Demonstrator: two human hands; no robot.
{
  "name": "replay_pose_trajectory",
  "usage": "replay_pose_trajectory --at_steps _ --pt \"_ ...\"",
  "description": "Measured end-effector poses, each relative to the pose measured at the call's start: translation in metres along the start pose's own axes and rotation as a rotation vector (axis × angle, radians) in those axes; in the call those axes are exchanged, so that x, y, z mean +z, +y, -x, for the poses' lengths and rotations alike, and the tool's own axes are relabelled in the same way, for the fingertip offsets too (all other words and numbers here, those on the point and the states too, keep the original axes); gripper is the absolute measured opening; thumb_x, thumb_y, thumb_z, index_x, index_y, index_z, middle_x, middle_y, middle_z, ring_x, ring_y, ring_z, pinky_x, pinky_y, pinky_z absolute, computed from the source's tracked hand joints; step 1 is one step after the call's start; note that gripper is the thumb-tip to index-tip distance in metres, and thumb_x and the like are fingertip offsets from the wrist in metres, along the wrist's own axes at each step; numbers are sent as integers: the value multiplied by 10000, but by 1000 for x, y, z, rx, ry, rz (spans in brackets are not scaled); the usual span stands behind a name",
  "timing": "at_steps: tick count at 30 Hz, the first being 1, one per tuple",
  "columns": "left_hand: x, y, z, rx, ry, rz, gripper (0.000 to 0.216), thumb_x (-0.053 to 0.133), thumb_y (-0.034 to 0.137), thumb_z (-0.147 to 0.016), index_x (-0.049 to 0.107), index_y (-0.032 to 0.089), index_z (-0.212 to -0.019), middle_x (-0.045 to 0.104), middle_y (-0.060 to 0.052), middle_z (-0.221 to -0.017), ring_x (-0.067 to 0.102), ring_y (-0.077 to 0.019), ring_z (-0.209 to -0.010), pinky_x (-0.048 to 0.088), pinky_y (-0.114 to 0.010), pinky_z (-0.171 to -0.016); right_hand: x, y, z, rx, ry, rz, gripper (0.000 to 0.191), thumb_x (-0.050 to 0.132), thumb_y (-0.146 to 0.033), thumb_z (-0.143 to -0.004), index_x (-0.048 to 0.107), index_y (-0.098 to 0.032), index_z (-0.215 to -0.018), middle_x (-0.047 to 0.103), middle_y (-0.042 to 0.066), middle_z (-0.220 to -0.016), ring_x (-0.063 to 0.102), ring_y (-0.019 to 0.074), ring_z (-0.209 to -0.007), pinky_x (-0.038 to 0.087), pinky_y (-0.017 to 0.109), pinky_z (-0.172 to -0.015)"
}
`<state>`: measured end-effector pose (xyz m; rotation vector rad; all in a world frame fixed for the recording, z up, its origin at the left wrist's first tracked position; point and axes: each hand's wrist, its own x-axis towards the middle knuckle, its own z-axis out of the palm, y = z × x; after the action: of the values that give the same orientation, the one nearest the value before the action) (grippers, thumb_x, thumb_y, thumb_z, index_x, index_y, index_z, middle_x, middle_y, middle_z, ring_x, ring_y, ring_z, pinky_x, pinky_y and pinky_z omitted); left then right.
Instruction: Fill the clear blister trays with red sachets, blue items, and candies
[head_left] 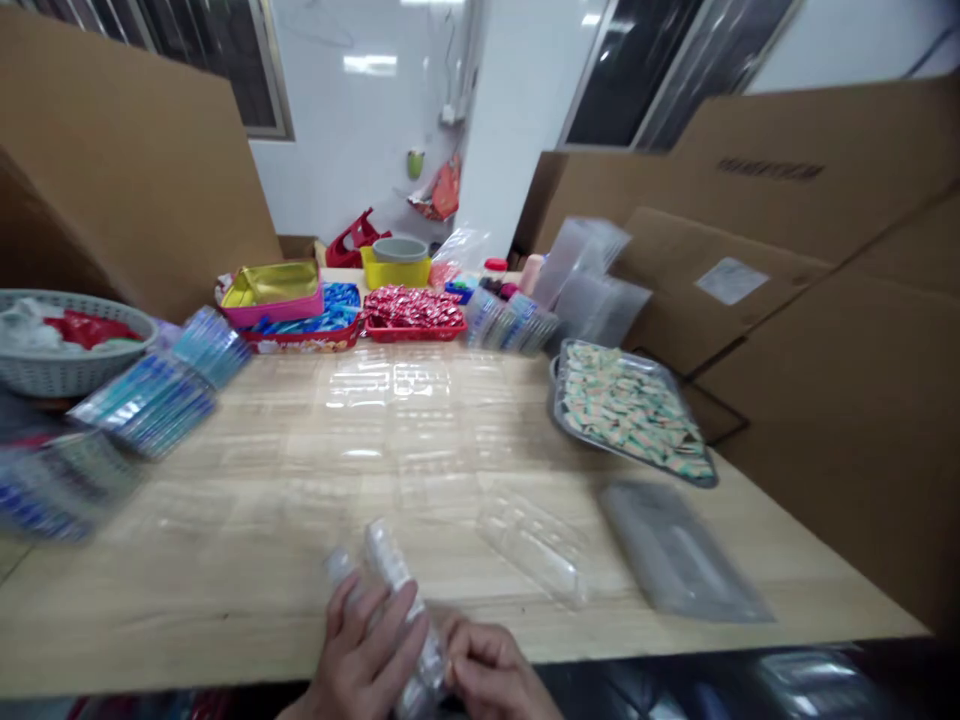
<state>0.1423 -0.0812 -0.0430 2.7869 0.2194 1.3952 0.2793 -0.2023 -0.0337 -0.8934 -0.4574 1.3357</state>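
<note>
My left hand is wrapped over a stack of clear plastic trays, held tilted at the table's front edge. Against the stack's right side, my right hand has its thumb and fingers pinched together at the tray edge. Motion blur hides the exact grip. A single clear plastic tray lies on the table just beyond my right hand. More transparent trays are spread in rows across the middle of the wooden table.
Filled clear packs and a grey basket stand left. Red wrapped pieces and a pink tin sit at the back. Right are a tray of green-and-cream packets, a greyish plastic stack and cardboard boxes.
</note>
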Motion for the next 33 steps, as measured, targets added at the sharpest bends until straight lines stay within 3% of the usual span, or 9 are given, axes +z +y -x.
replay_pose_trajectory --at_steps 3,15,18,21,25,29,33 --pt "-6 3 -14 -6 -47 42 431 373 454 -878 676 210 -1064 687 -93 -1116 557 -270 -1025 277 -538 -1038 6 0 1 45 13 -132 295 796 -397 -620 636 -152 -583 534 4 -648 487 136 -650 378 270 -657" --pt "-11 7 -13 -45 -31 74 334 473 402 -796 690 193 -941 708 -72 -1030 558 -259 -936 306 -539 -995 13 -2 2 134 60 -217 271 817 -341 -593 629 -147 -566 507 -4 -653 434 125 -638 342 254 -657" --pt "-20 8 -19 -60 -96 111 349 521 391 -760 680 185 -993 690 -88 -1070 545 -269 -958 296 -554 -999 17 -5 2 146 77 -243 230 800 -311 -605 644 -146 -571 519 2 -656 437 128 -648 338 250 -659" --pt "-33 9 -28 -86 -257 134 466 598 366 -715 631 211 -1152 647 -94 -1155 522 -284 -991 258 -595 -1010 20 -10 2 160 79 -237 219 799 -286 -599 638 -142 -567 523 0 -633 437 128 -644 333 245 -658" --pt "-42 11 -37 -101 -365 127 585 667 363 -682 571 248 -1247 622 -86 -1188 505 -287 -996 238 -609 -1024 22 -14 1 175 82 -186 271 797 -296 -610 584 -134 -561 510 -3 -604 414 119 -618 316 239 -639" --pt "-41 12 -36 -95 -373 115 424 673 362 -690 645 242 -1096 611 -101 -1208 518 -282 -985 218 -638 -1033 24 -17 2 96 122 -74 346 713 -405 -728 505 -156 -611 439 -18 -626 359 115 -631 307 235 -623" --pt "-36 10 -29 -52 -327 47 320 639 390 -737 652 259 -1029 622 -107 -1185 540 -248 -911 223 -649 -1028 21 -21 5 32 111 275 377 594 -484 -833 464 -174 -664 422 -19 -682 363 119 -666 320 238 -638"
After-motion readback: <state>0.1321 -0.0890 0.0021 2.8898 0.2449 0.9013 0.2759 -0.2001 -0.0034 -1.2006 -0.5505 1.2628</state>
